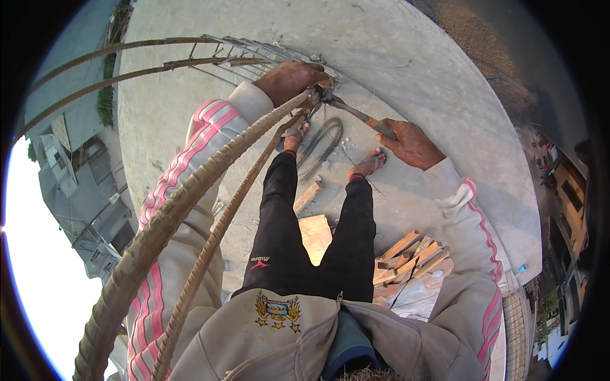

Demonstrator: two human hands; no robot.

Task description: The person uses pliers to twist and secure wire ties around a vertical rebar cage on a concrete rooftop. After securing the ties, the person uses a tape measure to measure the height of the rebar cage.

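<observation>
My right hand (410, 143) is closed around the handles of a pair of pincers (352, 114), held out to the right. The pincers' dark jaws meet a ribbed steel bar beside my left hand. My left hand (289, 82) has its fingers curled in at that same spot; what they grip is hidden behind the hand. Two ribbed rebars (190, 184) run from the lower left up to this point, passing in front of my left sleeve. Beyond my left hand lies a cage of thinner bars and stirrups (238, 54).
A loose coil of tie wire (324, 143) lies on the concrete floor (419, 76) by my sandalled feet. Cut wood pieces (406, 260) are piled at lower right, and a wooden board (314, 235) sits between my legs. Two more long rebars (127, 73) arch across the upper left.
</observation>
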